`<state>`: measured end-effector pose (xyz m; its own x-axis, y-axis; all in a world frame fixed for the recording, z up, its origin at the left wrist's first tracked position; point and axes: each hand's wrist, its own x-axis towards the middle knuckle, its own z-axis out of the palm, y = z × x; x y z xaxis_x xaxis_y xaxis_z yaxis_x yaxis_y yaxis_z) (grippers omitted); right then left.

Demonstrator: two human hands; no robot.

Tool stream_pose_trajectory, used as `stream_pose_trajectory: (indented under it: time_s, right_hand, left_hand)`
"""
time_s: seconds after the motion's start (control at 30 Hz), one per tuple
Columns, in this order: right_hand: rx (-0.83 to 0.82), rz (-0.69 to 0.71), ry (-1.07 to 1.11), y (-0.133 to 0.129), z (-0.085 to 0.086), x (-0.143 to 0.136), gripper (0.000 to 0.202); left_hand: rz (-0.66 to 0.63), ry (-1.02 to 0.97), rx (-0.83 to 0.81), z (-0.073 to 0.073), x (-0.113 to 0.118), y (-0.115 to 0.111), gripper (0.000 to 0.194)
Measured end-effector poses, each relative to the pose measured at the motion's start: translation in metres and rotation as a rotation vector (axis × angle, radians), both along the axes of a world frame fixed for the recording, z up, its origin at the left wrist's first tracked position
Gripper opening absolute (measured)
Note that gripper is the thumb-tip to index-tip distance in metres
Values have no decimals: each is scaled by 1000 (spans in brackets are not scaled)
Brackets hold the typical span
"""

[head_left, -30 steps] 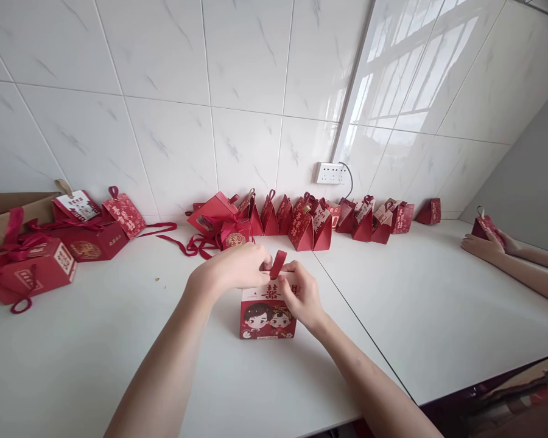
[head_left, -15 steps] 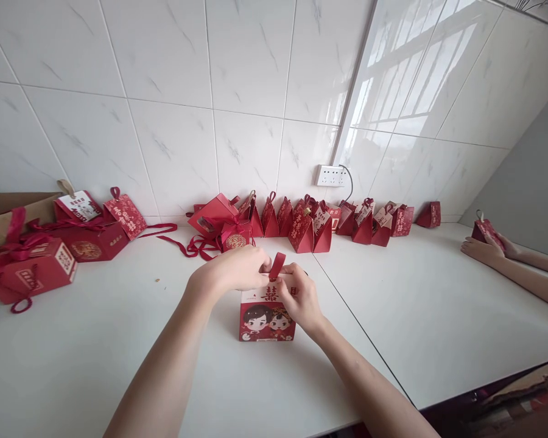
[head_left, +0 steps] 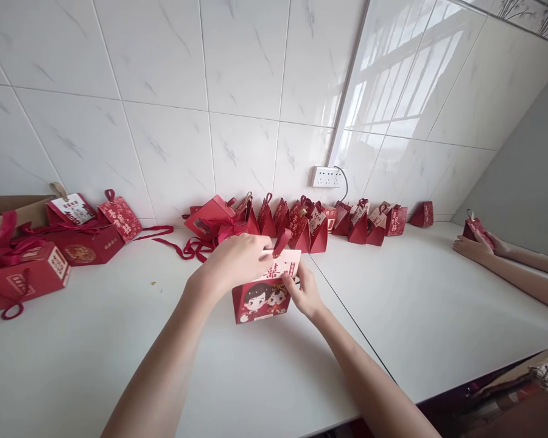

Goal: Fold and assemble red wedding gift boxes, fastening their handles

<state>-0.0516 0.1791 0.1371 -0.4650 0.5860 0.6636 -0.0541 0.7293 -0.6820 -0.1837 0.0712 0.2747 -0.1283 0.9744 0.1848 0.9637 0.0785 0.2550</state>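
Observation:
A red and white paper gift box (head_left: 262, 301) with two cartoon faces and a red ribbon loop (head_left: 282, 241) at its top is between my hands, tilted and seemingly raised off the table. My left hand (head_left: 240, 258) is closed over the box's upper left edge, its fingertips partly hidden behind the wrist and knuckles. On the right side my right hand (head_left: 305, 291) grips the box, thumb on the front face and fingers behind.
Several red gift boxes (head_left: 301, 225) line the tiled wall. Larger red boxes (head_left: 95, 243) and a cardboard box (head_left: 27, 216) stand at the left. Loose red ribbon (head_left: 168, 246) lies nearby. At far right, another person's hands (head_left: 477, 246) hold a red box (head_left: 477, 231). A socket strip (head_left: 327, 177) hangs behind.
The gift box has moved up and tilted, its ribbon loop leaning right. My right hand has shifted from the box's top to its right side; the left stays at the upper edge.

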Motion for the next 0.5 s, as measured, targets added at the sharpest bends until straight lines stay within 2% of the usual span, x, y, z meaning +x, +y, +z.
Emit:
stream_pose_trajectory:
  time_s: [0.1, 0.27, 0.37, 0.43, 0.5]
  right_hand:
    - [-150, 85, 96, -4, 1, -2, 28]
    - [-406, 135, 284, -14, 2, -9, 33]
    - [-636, 218, 409, -12, 4, -13, 39]
    - [-824, 301, 474, -7, 5, -14, 38]
    - [-977, 372, 545, -1, 5, -14, 32]
  left_hand:
    - [23, -15, 144, 1, 0, -3, 17]
    - [55, -148, 249, 5, 0, -7, 23]
    - [92, -190, 385, 7, -1, -8, 31]
    - [97, -202, 401, 8, -3, -9, 38]
    - [73, -216, 344, 8, -3, -10, 46]
